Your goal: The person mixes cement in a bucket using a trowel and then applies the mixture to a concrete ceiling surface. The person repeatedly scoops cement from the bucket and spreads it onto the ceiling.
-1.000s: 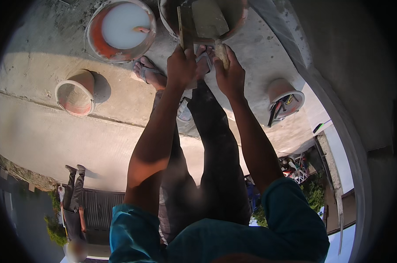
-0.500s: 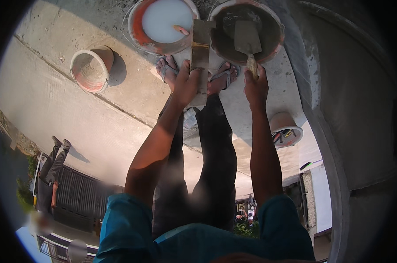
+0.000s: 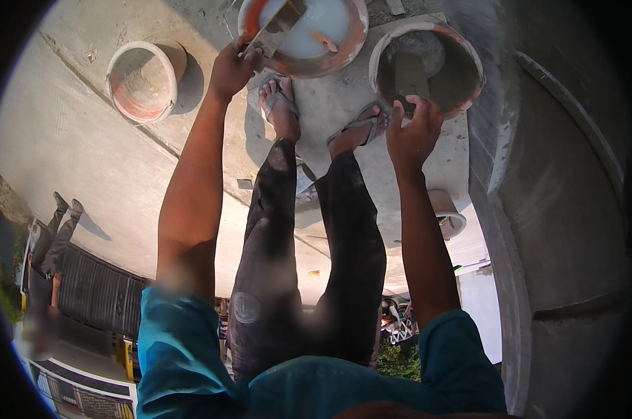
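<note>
Concrete slab: pale grey and sunlit, spreading across the left and centre of the frame, carrying all the buckets.
Empty bucket: sitting in the upper left, orange inside, well apart from both hands.
Left hand: reaching up at upper centre-left, fingers wrapping tight around the handle of a mortar-crusted flat tool.
Flat tool: tilting over the near rim of the white-liquid bucket at top centre; whether its blade is touching the liquid is hidden.
Feet: standing in sandals between the two hands, just below the buckets.
Right hand: hanging at the near rim of the mortar bucket, upper right, fingers curling around something; what they are gripping I cannot tell.
Trowel: lying inside the mortar bucket, blade buried in grey mix, just above the right hand.
Wall: grey plastered surface filling the right edge.
Step in hand: judging by the poses, wetting or rinsing the flat tool while steadying the mortar bucket.
Next move: probably calling for lifting the tool clear and bringing it across to the grey mix.
</note>
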{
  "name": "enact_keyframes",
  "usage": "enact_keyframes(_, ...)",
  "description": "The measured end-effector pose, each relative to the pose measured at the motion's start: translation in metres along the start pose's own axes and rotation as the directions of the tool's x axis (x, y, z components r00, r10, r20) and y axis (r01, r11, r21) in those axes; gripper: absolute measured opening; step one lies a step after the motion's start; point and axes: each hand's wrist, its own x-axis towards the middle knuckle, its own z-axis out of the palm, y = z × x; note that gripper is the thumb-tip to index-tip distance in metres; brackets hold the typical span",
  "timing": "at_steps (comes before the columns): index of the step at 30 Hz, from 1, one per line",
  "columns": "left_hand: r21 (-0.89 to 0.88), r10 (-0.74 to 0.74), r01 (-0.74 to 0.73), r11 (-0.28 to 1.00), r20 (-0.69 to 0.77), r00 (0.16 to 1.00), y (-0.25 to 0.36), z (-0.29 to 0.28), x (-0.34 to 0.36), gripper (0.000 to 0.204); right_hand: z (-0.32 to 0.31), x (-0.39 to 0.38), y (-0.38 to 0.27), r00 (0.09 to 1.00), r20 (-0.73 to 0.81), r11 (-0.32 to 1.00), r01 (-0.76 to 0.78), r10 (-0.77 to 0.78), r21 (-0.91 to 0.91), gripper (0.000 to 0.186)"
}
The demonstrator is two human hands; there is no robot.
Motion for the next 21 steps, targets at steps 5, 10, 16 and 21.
enact_keyframes(5,0.056,0.072,-0.046,0.997,-0.701,0.71,0.01,-0.011,0.002,0.054,0.062,0.056,-0.081,0.987,0.11,0.992,0.123,-0.118,-0.041,0.028)
enact_keyframes(10,-0.614,-0.629,0.251,0.749,-0.777,-0.025,-0.058,-0.085,-0.029,0.082,0.047,0.03,-0.052,0.977,-0.102,0.97,-0.202,0.189,-0.135,0.043)
enact_keyframes(16,-0.984,-0.812,-0.036,0.174,-0.164,0.56,-0.204,-0.149,-0.047,0.047,0.026,-0.024,0.075,0.783,0.246,0.806,-0.48,0.571,-0.346,0.067)
enact_keyframes(21,-0.957,-0.679,-0.283,0.057,-0.245,0.692,-0.248,-0.183,-0.052,0.045,0.024,0.027,0.051,0.575,0.434,0.719,-0.508,0.693,-0.475,0.064)
